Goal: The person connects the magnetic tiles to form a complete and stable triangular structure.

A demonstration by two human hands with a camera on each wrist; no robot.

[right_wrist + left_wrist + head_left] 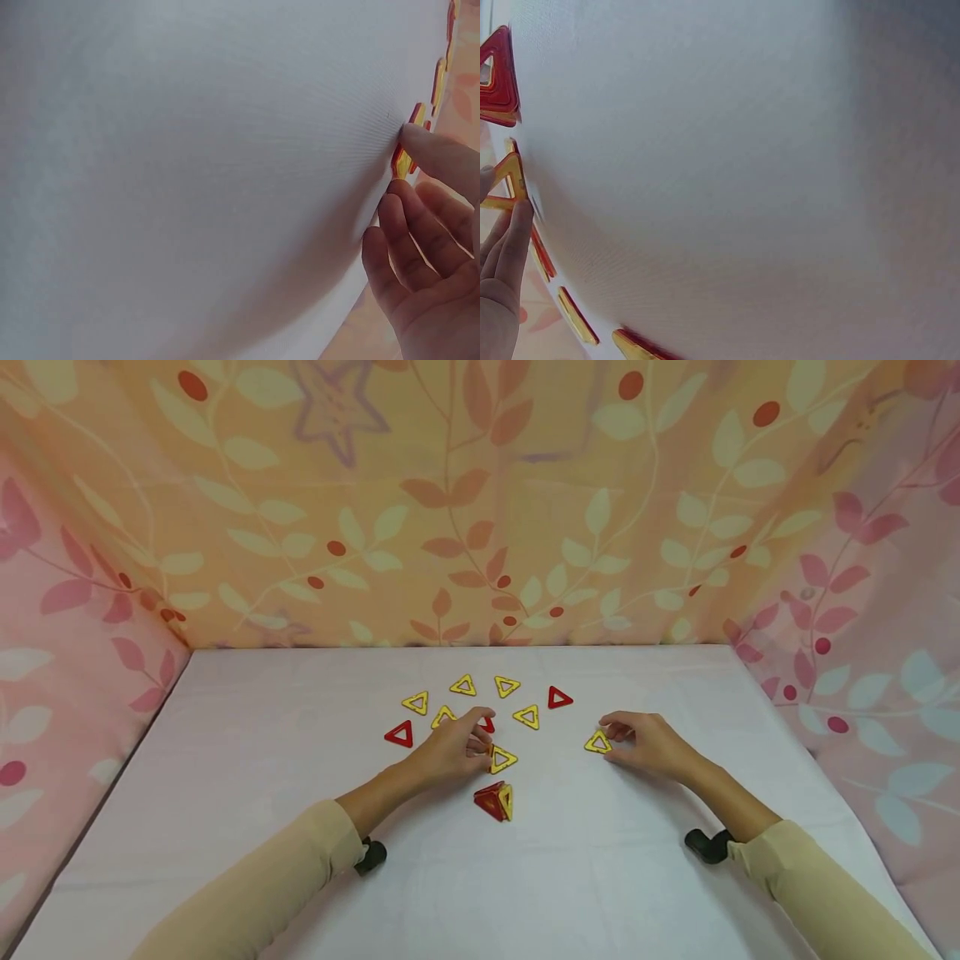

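My left hand pinches a yellow triangular magnetic tile between thumb and fingers; in the left wrist view that tile appears at the left edge. Just nearer to me sits a small pyramid-like cluster of red and yellow triangular tiles. Over to the right, my right hand has another yellow triangular tile between its thumb and fingertips, low at the table surface. A red tile is partly hidden behind the left hand.
Beyond the hands several loose triangular tiles lie in an arc, among them a red one at left and another red tile at right. The white-covered table ends at floral curtains behind and on both sides.
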